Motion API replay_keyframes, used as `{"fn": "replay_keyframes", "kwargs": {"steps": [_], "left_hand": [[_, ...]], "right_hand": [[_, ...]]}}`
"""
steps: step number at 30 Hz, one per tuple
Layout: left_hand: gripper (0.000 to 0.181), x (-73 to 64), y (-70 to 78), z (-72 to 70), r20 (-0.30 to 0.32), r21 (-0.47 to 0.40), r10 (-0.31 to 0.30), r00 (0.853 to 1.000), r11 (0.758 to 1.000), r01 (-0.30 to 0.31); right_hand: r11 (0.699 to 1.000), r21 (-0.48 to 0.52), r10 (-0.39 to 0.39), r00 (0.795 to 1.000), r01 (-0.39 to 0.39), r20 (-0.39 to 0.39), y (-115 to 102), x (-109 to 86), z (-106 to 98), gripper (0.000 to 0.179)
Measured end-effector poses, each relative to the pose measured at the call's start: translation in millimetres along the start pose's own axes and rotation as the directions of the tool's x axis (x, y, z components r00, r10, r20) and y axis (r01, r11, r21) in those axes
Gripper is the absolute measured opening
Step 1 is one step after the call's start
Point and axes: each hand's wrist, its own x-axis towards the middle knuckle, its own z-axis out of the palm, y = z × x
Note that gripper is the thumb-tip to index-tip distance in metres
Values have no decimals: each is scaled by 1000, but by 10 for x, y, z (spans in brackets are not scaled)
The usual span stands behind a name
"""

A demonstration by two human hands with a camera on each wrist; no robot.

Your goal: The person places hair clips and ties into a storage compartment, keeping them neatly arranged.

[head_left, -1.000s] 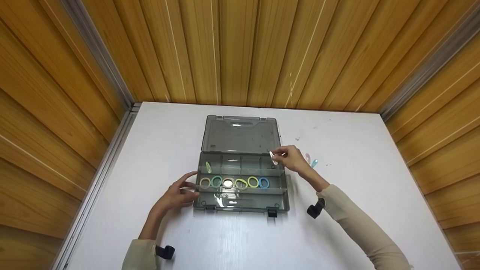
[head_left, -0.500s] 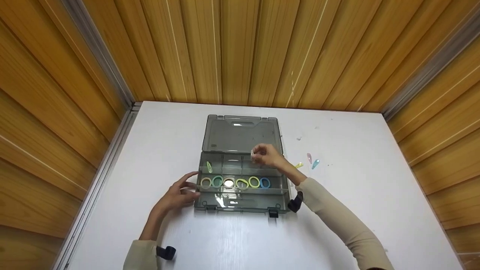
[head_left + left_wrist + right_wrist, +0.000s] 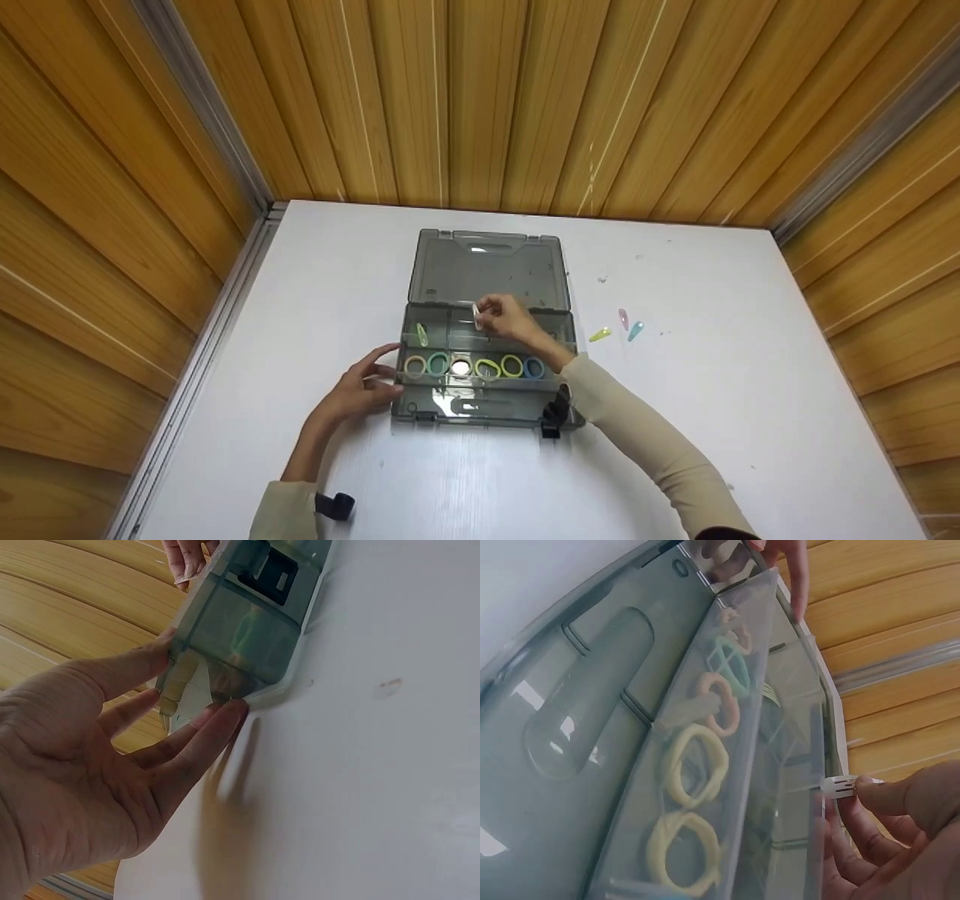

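Observation:
A smoky-grey divided plastic box (image 3: 491,268) lies on the white table, its lid folded back. My left hand (image 3: 352,391) rests against its left side; in the left wrist view, fingertips and thumb of this hand (image 3: 97,765) touch the wall with the fingers extended. Over the back compartment, my right hand (image 3: 508,319) pinches a white hair clip (image 3: 477,316) between thumb and fingers. The right wrist view shows the slots of this clip (image 3: 841,787). A green hair clip (image 3: 421,334) is in the back row at left. Several coloured hair ties (image 3: 512,366) line the middle compartment.
To the right of the box lie a yellow hair clip (image 3: 600,334), a pink hair clip (image 3: 623,319) and a blue hair clip (image 3: 636,331). Two black latches, one a dark latch (image 3: 425,417), are on the front edge. Wood-patterned walls (image 3: 480,105) surround the table (image 3: 330,255).
My right hand has moved left with the white hair clip, from the back compartment's right end to left of its middle. The yellow clip beside the box is uncovered. My left hand stays put.

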Motion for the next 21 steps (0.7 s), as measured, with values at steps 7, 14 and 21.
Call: {"fn": "replay_keyframes", "kwargs": {"steps": [7,14,21], "left_hand": [[79,-1,6,-7,-4,-15,-3,1000,1000,3],[78,5,-23,-12,5,-27,11,1000,1000,-11],[79,7,-32,-16,-2,-25,-17,1000,1000,17]], "right_hand": [[999,-45,30,1000,-30,-6,-7,21,151,16],[995,-96,38,999,-39,-17,11,72,287,14],[983,-167,82,997,-80,6,8,150,368,18]]}}
